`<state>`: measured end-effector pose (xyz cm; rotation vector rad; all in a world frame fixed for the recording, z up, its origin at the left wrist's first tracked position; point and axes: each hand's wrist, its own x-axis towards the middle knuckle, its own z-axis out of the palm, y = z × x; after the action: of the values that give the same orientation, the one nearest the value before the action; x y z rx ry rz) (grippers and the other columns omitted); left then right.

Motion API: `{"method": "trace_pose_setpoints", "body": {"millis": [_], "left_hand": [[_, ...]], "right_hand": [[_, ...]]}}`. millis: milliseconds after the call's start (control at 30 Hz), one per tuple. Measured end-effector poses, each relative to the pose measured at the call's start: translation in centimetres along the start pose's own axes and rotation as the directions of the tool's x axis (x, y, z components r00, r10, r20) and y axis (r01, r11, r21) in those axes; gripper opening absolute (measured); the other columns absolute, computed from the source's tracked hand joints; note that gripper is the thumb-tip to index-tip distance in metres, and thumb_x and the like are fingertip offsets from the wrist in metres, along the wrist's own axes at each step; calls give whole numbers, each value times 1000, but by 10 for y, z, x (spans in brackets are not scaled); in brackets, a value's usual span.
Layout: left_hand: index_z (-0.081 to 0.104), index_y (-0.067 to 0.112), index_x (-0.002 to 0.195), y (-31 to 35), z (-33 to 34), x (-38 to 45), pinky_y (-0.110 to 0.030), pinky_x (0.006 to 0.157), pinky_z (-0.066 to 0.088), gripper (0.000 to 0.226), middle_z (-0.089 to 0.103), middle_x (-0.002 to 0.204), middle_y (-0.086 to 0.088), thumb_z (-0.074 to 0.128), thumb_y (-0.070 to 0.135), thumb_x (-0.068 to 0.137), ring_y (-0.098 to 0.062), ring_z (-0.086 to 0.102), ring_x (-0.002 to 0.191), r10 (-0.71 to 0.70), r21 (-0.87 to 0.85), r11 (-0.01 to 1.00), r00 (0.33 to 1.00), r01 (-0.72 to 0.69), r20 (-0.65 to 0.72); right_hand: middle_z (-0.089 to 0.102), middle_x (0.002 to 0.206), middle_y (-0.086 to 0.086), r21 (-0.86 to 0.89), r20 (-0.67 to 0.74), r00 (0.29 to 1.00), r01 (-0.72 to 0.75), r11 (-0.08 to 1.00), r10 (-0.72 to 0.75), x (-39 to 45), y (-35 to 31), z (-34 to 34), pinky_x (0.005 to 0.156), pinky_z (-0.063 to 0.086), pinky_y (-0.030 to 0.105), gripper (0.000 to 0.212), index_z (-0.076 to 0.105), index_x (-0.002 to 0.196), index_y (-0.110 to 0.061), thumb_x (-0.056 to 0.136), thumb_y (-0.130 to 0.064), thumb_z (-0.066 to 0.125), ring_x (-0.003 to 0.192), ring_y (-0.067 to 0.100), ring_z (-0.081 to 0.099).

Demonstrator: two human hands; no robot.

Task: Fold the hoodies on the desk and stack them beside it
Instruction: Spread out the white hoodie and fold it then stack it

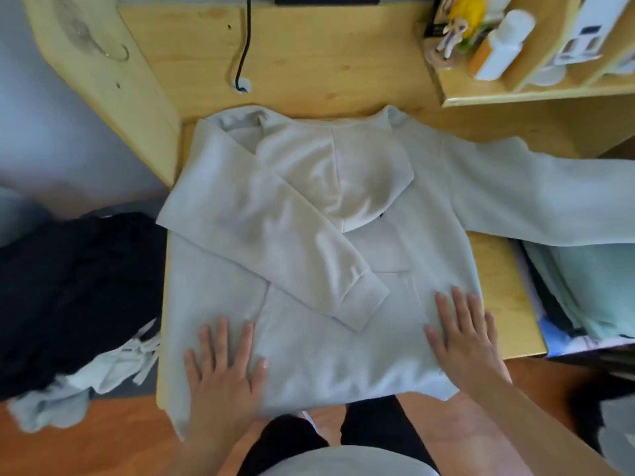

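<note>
— Pale grey fleece, that hoodie [343, 255]; it lies flat on the wooden desk [309, 63], front up, hood toward the far edge and hem toward the person, the hem hanging a little over the near edge.

— And the hands?

— Both lie palm-down on the hoodie's lower body. The left hand [223, 365] rests near the hem on the hoodie's left side, fingers straight and spread. The right hand [464, 334] rests by the right side seam, fingers straight, slightly fanned. Neither pinches any cloth; they look to be smoothing or pressing it.

— How far along is the fold?

— One sleeve [275, 242] is already laid slantwise across the chest, its cuff ending above the pocket, between the two hands. The other sleeve [536, 194] is not yet folded: it runs straight out from the hoodie's right shoulder, its long axis across the desk, its end out of view.

— So which hand takes it?

— The right, I'd judge. That sleeve lies up and outward from its fingertips, well apart from the left hand. It would have to be lifted and carried back over the chest.

— Anything beside the hoodie?

— A dark heap of clothes [79, 290] left of it, below desk level, and pale green fabric [591, 290] right of it.
</note>
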<state>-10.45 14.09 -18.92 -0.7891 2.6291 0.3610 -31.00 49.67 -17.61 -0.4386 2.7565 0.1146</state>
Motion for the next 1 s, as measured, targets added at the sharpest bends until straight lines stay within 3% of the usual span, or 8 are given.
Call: {"method": "trace_pose_setpoints", "body": {"millis": [233,400,500,600,700,800,900,1000], "left_hand": [[-15,52,155,12,-19,-21,-61,121,-7,69,-25,167,5,7,67,91,-32,-26,153,37,9,999,992,-38,119],[-6,50,158,42,-35,-18,-61,122,11,69,-21,169,6,34,43,101,-36,-14,155,-150,-58,985,968,165,202],[-1,41,160,65,-34,-22,-58,121,18,74,-10,170,-2,41,41,99,-39,-2,154,-264,-41,960,943,277,202],[9,35,160,106,-31,-31,-54,121,18,79,-1,169,-9,52,40,94,-40,7,153,-399,-112,904,909,412,123],[10,35,162,162,-29,-39,-45,124,17,80,1,169,-12,54,41,95,-37,10,153,-354,-185,914,932,362,73],[23,29,161,218,-28,-47,-40,124,16,73,10,168,-16,57,39,97,-35,14,153,-245,-237,937,966,257,81],[35,22,157,252,-33,-49,-38,122,18,64,24,163,-19,60,30,98,-32,23,152,-224,-365,896,967,253,120],[53,17,146,264,-50,-54,-36,113,37,56,53,146,-7,63,28,91,-27,52,133,-216,-626,737,966,255,140]], "right_hand": [[-12,169,1,-47,174,985,8,999,0,30,29,-31,123,11,52,86,-9,160,-31,83,-70,-7,156,29,-6],[10,168,-2,275,278,954,37,961,-116,20,34,-75,121,13,33,67,21,160,-25,103,-51,45,155,20,11],[60,131,4,747,100,981,-185,638,167,13,73,-108,91,39,28,41,58,138,-14,98,-22,61,118,22,55],[64,89,17,952,184,865,-276,135,467,27,154,-136,64,40,29,22,69,100,-5,85,-18,61,81,22,53],[63,123,24,945,309,793,-319,-75,525,56,236,-151,71,43,23,23,65,115,-4,100,-12,51,109,32,64],[53,143,14,761,471,741,-67,-646,478,88,284,-176,85,52,24,39,47,140,-10,102,-21,50,124,24,59],[64,132,2,779,428,806,-100,-619,409,99,294,-194,71,58,32,40,52,138,-17,100,-29,57,110,19,65],[58,135,8,722,428,829,-73,-688,361,99,283,-215,92,50,34,65,43,148,-13,89,-5,70,117,26,60]]}}
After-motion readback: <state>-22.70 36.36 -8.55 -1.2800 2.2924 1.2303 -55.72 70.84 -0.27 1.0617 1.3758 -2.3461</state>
